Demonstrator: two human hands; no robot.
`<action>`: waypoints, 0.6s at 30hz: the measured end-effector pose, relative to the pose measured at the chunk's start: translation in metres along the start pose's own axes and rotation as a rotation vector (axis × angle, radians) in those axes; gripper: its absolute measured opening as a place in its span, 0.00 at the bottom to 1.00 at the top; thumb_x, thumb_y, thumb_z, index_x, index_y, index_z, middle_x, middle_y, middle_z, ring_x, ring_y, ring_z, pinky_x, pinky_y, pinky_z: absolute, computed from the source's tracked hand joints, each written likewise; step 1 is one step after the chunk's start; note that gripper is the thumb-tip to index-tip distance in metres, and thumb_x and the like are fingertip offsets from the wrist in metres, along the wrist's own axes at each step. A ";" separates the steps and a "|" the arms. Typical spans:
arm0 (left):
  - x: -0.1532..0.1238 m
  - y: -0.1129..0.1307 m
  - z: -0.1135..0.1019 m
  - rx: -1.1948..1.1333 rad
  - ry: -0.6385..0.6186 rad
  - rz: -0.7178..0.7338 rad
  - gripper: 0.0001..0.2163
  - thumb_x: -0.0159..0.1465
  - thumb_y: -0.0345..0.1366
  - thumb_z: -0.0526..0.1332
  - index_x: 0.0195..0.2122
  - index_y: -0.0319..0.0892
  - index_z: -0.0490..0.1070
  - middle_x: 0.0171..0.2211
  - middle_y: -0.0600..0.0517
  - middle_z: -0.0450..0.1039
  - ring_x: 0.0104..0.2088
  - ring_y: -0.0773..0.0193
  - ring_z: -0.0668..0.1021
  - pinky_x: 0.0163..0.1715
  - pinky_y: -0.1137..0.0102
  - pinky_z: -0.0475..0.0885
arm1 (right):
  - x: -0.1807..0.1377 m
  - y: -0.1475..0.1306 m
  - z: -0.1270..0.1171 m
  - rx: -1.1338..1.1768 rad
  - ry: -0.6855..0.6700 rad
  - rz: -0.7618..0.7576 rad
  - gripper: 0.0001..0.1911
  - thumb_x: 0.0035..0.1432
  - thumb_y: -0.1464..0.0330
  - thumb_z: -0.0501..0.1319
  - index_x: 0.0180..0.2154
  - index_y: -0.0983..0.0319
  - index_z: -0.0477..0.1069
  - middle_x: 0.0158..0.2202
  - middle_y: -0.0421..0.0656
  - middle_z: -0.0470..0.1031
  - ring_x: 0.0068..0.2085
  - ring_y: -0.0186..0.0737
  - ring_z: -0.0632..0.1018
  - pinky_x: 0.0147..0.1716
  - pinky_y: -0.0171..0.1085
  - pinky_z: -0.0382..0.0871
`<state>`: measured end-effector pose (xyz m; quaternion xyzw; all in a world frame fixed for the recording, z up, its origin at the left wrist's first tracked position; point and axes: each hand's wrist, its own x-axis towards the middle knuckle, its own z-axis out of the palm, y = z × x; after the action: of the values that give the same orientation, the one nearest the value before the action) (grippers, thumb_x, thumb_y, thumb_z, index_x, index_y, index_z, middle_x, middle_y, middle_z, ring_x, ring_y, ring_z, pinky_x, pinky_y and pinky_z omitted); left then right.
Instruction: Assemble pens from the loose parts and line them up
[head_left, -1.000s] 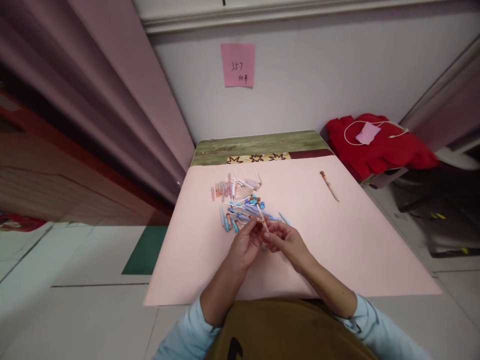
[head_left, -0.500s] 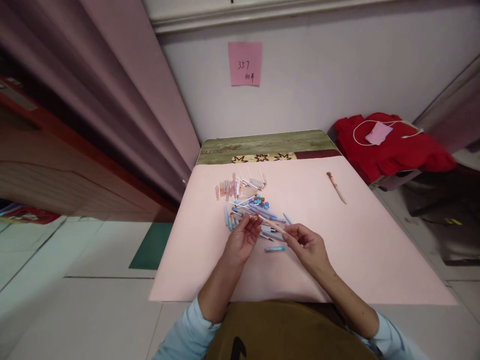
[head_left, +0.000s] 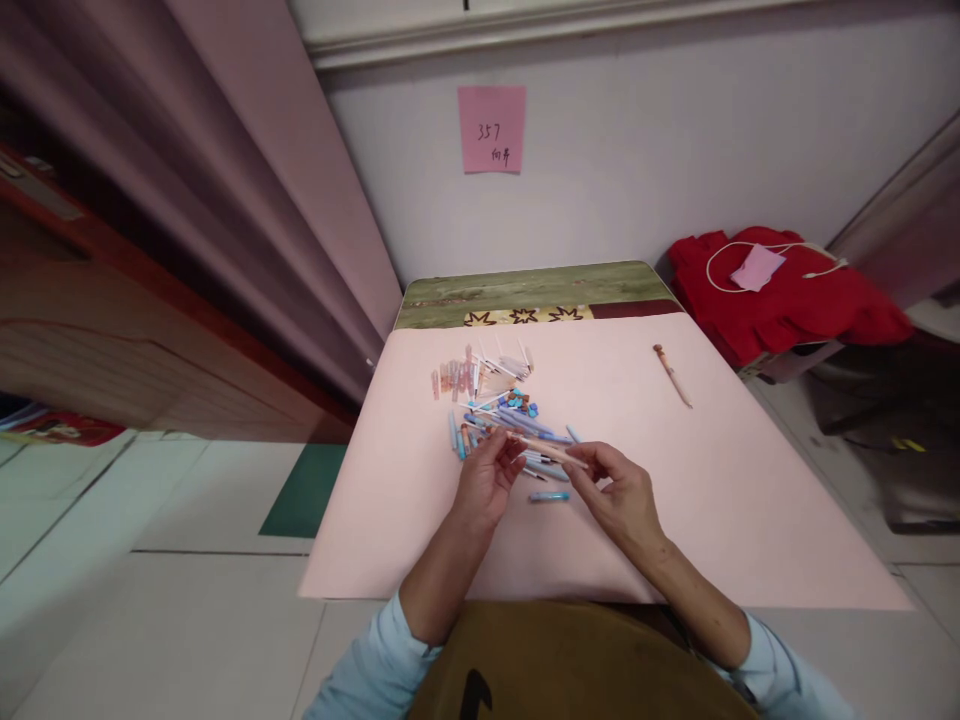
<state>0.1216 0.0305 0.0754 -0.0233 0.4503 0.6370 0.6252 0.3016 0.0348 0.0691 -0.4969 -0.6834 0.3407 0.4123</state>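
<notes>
Above the pile of pen parts, my left hand (head_left: 486,480) pinches a short brownish pen piece, mostly covered by its fingertips. My right hand (head_left: 619,495) grips the far end of a slim cream pen barrel (head_left: 551,450). The barrel's left end reaches the fingers of my left hand and meets the piece there; the exact joint is too small to make out. Beneath both hands lie blue and white pen parts (head_left: 517,420), with small blue and brown toppers (head_left: 519,402) among them. One short blue pen piece (head_left: 550,496) rests nearer to me.
A cream pen (head_left: 673,377) with a brown topper lies alone at the right of the pink table cover (head_left: 750,500). Pinkish clear tubes (head_left: 452,378) and white refills are grouped behind the pile. Red cloth (head_left: 795,310) with a white cable sits beyond the table's right edge.
My hands have come slightly closer together. The white tip that showed at the barrel's left end is now out of sight, and the barrel meets the piece in my left hand.
</notes>
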 end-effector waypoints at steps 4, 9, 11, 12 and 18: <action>0.002 -0.002 0.004 -0.022 0.014 -0.037 0.04 0.64 0.30 0.61 0.34 0.34 0.75 0.31 0.47 0.80 0.28 0.67 0.81 0.23 0.78 0.75 | 0.002 -0.003 0.003 -0.006 0.093 -0.072 0.07 0.59 0.64 0.63 0.39 0.59 0.74 0.33 0.40 0.75 0.28 0.34 0.73 0.28 0.33 0.68; -0.001 -0.004 0.007 -0.009 0.011 -0.060 0.05 0.65 0.30 0.61 0.33 0.34 0.74 0.30 0.47 0.80 0.26 0.68 0.81 0.23 0.79 0.74 | 0.000 -0.005 0.005 0.018 0.172 -0.134 0.05 0.58 0.66 0.64 0.38 0.58 0.73 0.33 0.39 0.74 0.29 0.34 0.73 0.33 0.35 0.70; -0.003 -0.004 0.009 0.002 0.010 -0.061 0.05 0.65 0.30 0.61 0.33 0.34 0.74 0.29 0.48 0.80 0.25 0.68 0.80 0.22 0.79 0.74 | -0.001 -0.006 0.005 0.033 0.182 -0.149 0.05 0.59 0.66 0.64 0.38 0.58 0.72 0.33 0.40 0.74 0.30 0.35 0.73 0.33 0.36 0.69; -0.004 -0.004 0.009 0.008 0.014 -0.063 0.05 0.65 0.30 0.61 0.33 0.35 0.74 0.29 0.48 0.80 0.25 0.69 0.80 0.21 0.79 0.73 | -0.001 -0.006 0.005 0.040 0.185 -0.154 0.05 0.59 0.66 0.64 0.38 0.58 0.72 0.33 0.40 0.74 0.30 0.35 0.73 0.33 0.36 0.69; -0.006 -0.003 0.010 0.034 0.022 -0.092 0.04 0.63 0.31 0.63 0.33 0.35 0.75 0.29 0.49 0.79 0.22 0.72 0.77 0.17 0.81 0.69 | -0.003 -0.001 0.005 0.049 0.188 -0.163 0.05 0.59 0.67 0.64 0.38 0.58 0.72 0.33 0.39 0.73 0.30 0.35 0.72 0.34 0.36 0.69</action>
<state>0.1304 0.0317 0.0832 -0.0405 0.4661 0.5995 0.6494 0.2973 0.0315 0.0669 -0.4593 -0.6713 0.2748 0.5127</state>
